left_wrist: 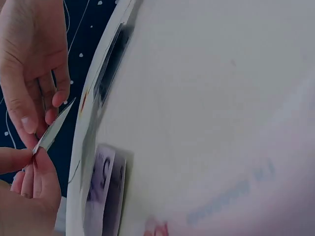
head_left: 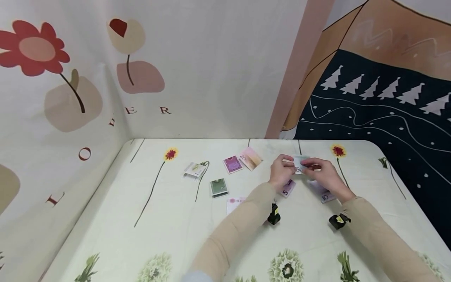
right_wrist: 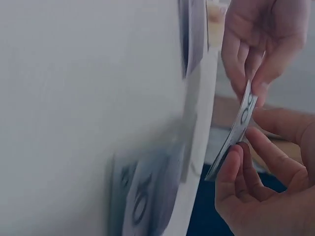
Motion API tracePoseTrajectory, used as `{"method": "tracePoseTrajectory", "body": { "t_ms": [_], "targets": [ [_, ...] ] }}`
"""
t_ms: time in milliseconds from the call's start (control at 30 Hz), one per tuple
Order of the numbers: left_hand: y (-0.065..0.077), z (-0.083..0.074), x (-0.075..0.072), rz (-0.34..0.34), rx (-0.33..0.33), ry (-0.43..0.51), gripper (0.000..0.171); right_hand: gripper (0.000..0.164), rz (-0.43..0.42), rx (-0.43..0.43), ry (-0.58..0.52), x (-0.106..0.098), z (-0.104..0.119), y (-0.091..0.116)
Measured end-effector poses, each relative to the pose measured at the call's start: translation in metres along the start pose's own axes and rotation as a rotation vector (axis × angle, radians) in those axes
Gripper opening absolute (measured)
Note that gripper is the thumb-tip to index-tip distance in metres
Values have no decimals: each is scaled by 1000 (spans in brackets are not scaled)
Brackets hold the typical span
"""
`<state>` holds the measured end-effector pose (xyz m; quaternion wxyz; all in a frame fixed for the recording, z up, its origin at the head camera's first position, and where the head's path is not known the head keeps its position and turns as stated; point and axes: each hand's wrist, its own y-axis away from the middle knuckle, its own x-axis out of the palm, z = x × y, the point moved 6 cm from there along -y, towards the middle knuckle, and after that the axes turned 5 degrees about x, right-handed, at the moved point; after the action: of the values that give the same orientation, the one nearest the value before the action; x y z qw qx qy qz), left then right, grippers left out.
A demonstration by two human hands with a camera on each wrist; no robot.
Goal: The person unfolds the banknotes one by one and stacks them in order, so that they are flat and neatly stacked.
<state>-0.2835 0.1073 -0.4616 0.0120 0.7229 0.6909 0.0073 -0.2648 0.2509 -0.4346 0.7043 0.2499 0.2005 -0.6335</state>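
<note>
A small pale blue-green banknote (head_left: 298,164) is held up between both hands near the far side of the table. My left hand (head_left: 280,172) pinches its left edge between thumb and fingers. My right hand (head_left: 325,175) grips the other edge, fingers bent. In the right wrist view the banknote (right_wrist: 238,130) stands edge-on with large printed digits. Below the left hand lies a folded purple banknote (head_left: 288,188) marked 5, also plain in the left wrist view. Under the right hand lies a folded banknote (head_left: 327,196) marked 10, with a bluish note (right_wrist: 120,182) beside it.
Left of the hands lie a green folded banknote (head_left: 219,187), a purple one (head_left: 233,164), an orange-pink one (head_left: 251,158) marked 20 and a whitish one (head_left: 195,169). The left forearm partly covers a pale pink note (head_left: 234,203). The flower-patterned tablecloth (head_left: 116,235) meets a fabric backdrop (head_left: 211,78).
</note>
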Motion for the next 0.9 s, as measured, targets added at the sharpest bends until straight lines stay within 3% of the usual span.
{"method": "tracePoseTrajectory", "body": {
  "t_ms": [467, 667, 900],
  "targets": [
    [8, -19, -28, 36, 93, -119, 26, 28, -132, -152, -40, 14, 31, 8],
    [14, -26, -33, 68, 118, -80, 24, 30, -187, -138, -81, 20, 39, 10],
    [20, -29, -40, 137, 136, 12, 27, 33, -168, -129, -147, 26, 47, 11]
  ]
}}
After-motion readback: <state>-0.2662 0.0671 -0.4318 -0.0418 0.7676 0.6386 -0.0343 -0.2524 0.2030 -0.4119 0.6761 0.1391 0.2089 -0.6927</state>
